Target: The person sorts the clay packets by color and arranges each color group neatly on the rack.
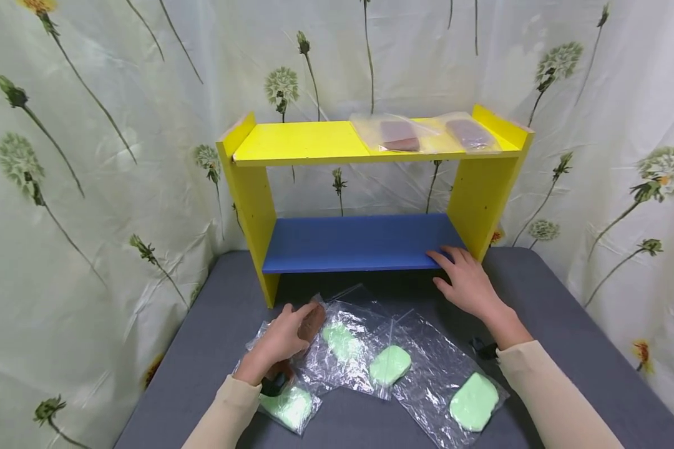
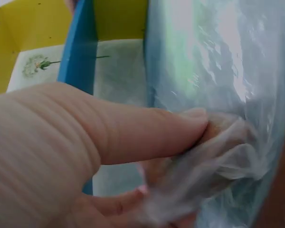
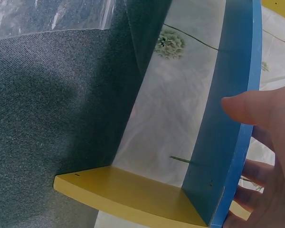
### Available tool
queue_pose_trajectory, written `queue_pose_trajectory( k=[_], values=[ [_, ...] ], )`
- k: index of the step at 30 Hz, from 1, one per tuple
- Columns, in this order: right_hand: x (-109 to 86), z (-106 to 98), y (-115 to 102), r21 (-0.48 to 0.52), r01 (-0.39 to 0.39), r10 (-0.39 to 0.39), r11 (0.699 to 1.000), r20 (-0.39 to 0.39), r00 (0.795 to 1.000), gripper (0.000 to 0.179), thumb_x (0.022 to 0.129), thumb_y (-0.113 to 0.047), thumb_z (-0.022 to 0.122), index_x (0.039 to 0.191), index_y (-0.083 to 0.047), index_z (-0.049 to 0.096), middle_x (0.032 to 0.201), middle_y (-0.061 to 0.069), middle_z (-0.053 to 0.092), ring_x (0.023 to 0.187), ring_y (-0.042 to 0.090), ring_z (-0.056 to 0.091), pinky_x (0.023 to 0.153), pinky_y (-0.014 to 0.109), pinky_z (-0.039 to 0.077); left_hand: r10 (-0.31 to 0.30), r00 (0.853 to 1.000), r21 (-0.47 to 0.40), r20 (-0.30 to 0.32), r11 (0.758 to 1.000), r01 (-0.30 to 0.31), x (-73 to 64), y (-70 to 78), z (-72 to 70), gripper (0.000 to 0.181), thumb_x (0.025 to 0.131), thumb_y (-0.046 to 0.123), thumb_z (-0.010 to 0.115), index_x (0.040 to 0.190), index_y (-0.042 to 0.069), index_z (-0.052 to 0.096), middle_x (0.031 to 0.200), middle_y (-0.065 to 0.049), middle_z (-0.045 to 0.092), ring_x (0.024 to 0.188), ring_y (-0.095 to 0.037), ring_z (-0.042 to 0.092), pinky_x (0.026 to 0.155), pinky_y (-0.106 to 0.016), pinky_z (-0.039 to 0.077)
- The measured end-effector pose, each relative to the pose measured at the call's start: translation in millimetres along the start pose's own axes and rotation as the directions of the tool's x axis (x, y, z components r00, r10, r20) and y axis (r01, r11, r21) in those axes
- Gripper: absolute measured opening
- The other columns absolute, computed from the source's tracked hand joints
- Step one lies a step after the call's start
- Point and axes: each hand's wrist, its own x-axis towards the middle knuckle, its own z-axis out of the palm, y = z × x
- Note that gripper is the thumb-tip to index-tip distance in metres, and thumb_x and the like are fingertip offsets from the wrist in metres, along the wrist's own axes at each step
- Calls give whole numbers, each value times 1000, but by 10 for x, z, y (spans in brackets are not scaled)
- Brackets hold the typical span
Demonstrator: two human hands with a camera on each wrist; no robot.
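My left hand (image 1: 283, 337) grips a clear plastic bag with a reddish-brown lump (image 1: 312, 321) inside. Its thumb presses on the film in the left wrist view, where the crinkled bag (image 2: 228, 147) bunches near the fingertips. Beside and under this hand lie clear bags holding pale green lumps (image 1: 390, 365). At the right end of the blue shelf (image 1: 359, 243), my right hand (image 1: 468, 284) rests with relaxed fingers on the front edge. Its thumb lies below that edge, over the underside of the blue board (image 3: 232, 95) in the right wrist view.
The shelf unit has yellow sides (image 1: 485, 187) and a yellow top board (image 1: 303, 140). Two clear bags with dull purple blocks (image 1: 399, 135) lie on the top's right half. A dark grey table (image 1: 191, 374) is underneath, and a flowered curtain (image 1: 118, 206) hangs behind.
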Motion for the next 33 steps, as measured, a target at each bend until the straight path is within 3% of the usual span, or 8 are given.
queue_pose_trajectory(
  k=[3, 7, 12, 18, 21, 25, 28, 33],
  values=[
    [2, 0, 2, -2, -5, 5, 1000, 3, 1000, 62, 93, -23, 71, 149, -14, 47, 143, 25, 43, 132, 48, 38, 107, 66, 30, 75, 997, -19, 1, 997, -75, 4, 29, -56, 82, 80, -6, 77, 153, 18, 46, 109, -15, 62, 71, -18, 49, 53, -27, 42],
    [9, 6, 0, 2, -5, 5, 1000, 5, 1000, 62, 93, -24, 71, 150, -13, 46, 144, 25, 42, 132, 48, 37, 107, 67, 30, 174, 984, 13, -45, 985, -174, 8, 74, -130, 79, 81, -12, 70, 150, 19, 50, 76, 0, 56, 62, -13, 40, 51, -25, 33],
    [13, 15, 2, -11, 1, -1, 1000, -6, 1000, 65, 92, -23, 73, 150, -12, 46, 144, 26, 42, 132, 49, 37, 106, 67, 30, 230, 966, 12, -116, 973, -230, 8, 151, -221, 74, 83, -13, 63, 147, 23, 55, 83, 7, 55, 65, -13, 40, 53, -25, 32],
    [10, 9, -3, -16, 4, -4, 1000, 11, 1000, 67, 92, -24, 72, 151, -11, 44, 145, 26, 40, 133, 50, 36, 107, 67, 29, 275, 940, -3, -204, 960, -281, -18, 242, -331, 66, 89, -7, 66, 144, 28, 58, 88, 9, 57, 64, -11, 41, 53, -25, 34],
    [3, 1, 0, -17, 0, 1, 1000, 20, 1000, 67, 92, -25, 73, 152, -11, 44, 145, 26, 40, 133, 50, 36, 107, 67, 28, 317, 910, -4, -268, 944, -330, -21, 318, -417, 61, 90, -4, 69, 141, 28, 61, 90, 9, 59, 61, -9, 37, 52, -26, 32],
    [2, -5, 8, -23, -2, 3, 1000, 15, 1000, 68, 91, -25, 74, 151, -12, 44, 145, 26, 40, 133, 49, 36, 108, 66, 29, 379, 855, -13, -354, 912, -410, -1, 426, -581, 50, 92, -2, 70, 134, 26, 68, 97, 8, 63, 60, -9, 36, 52, -29, 32],
    [5, -5, 6, -27, 3, -3, 1000, 16, 1000, 68, 92, -25, 74, 151, -11, 44, 145, 27, 40, 133, 50, 36, 108, 66, 29, 415, 813, -30, -409, 884, -467, 8, 499, -723, 44, 92, -1, 70, 129, 23, 71, 103, 8, 65, 66, -8, 44, 54, -30, 36],
    [8, 3, 1, -20, 5, -4, 1000, 32, 999, 69, 92, -26, 73, 152, -11, 42, 146, 27, 39, 133, 49, 35, 110, 64, 27, 454, 758, -63, -468, 838, -541, -1, 624, -960, 40, 91, 1, 72, 126, 21, 73, 113, 8, 67, 84, -8, 59, 62, -27, 46]
  ],
)
